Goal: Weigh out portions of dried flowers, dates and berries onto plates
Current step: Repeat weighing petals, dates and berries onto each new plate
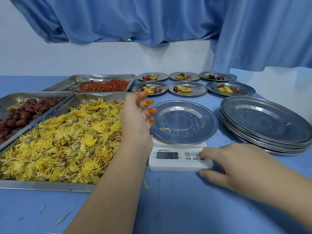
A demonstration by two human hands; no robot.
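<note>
A white digital scale point(180, 163) carries a steel plate point(184, 123) with only a few yellow petals on it. My left hand point(136, 119) hovers open between the plate's left rim and the tray of yellow dried flowers point(64, 141); its fingertips are stained orange and a petal clings to one finger. My right hand point(236, 164) rests at the scale's right front corner, its index finger on the rightmost button. A tray of dark red dates point(22, 114) lies at the left. A tray of red berries point(104, 86) sits behind.
Several filled small plates point(187, 88) stand in two rows at the back. A stack of bare steel plates point(266, 125) is at the right. Loose petals dot the blue tabletop point(168, 208). Blue curtains point(152, 22) hang over a white wall behind.
</note>
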